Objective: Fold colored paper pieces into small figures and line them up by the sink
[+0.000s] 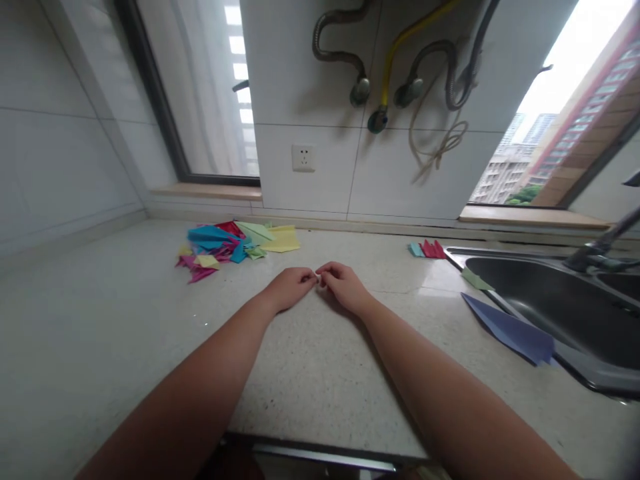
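Observation:
Both my hands meet at the middle of the speckled countertop. My left hand and my right hand have their fingers curled and pinched together around a tiny white piece of paper. Most of that piece is hidden by the fingertips. A pile of folded coloured papers lies further back on the left, apart from my hands.
A blue paper plane lies over the edge of the steel sink on the right, with a green scrap near it. Small red and teal folded pieces sit by the wall. Hoses, a wall socket and windows stand behind.

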A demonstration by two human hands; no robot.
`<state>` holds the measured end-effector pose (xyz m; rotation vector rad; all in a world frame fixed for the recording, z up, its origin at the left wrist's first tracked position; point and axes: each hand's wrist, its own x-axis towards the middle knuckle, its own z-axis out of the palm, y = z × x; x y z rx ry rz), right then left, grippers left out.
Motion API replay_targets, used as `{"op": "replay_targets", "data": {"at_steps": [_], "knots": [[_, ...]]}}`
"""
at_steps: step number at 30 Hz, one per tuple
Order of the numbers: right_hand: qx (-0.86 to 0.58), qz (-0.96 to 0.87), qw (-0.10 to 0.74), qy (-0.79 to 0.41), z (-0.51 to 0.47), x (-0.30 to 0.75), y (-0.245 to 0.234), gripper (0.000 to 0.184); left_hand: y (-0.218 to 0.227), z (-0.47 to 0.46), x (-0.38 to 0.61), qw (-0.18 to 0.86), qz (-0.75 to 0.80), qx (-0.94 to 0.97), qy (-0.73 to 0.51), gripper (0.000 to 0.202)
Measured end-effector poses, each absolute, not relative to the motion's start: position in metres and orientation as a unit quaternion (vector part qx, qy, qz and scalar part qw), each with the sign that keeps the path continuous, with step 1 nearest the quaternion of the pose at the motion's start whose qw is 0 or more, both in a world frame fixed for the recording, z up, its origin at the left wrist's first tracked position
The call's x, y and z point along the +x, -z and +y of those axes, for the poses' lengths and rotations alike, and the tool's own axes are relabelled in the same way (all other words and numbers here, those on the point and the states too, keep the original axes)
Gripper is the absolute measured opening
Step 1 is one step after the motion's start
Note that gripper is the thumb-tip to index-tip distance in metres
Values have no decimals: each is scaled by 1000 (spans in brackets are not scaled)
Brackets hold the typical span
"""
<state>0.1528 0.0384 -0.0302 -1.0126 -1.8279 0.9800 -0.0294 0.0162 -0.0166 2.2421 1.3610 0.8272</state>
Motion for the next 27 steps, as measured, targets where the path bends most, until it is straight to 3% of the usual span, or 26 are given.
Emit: {"op": "replay_targets", "data": {"at_steps": [5, 10, 17, 22, 27], "knots": [[-392, -745, 378, -385, 34, 167, 22, 23, 18, 21, -40, 170, 503, 794, -295, 31], [-405, -755, 367, -363, 32, 166, 22, 23, 14, 39, -69, 61, 577, 740, -340, 23], [-402, -780, 322, -356, 30, 168, 19, 21, 9, 51, -138, -28, 682, 643, -347, 41], [-407, -783, 299, -364, 31, 167, 19, 22, 25, 54, -160, -46, 741, 593, -314, 52], [-398, -790, 297, -360, 30, 166, 19, 22, 35, 63, -164, -48, 760, 578, -292, 42]]}}
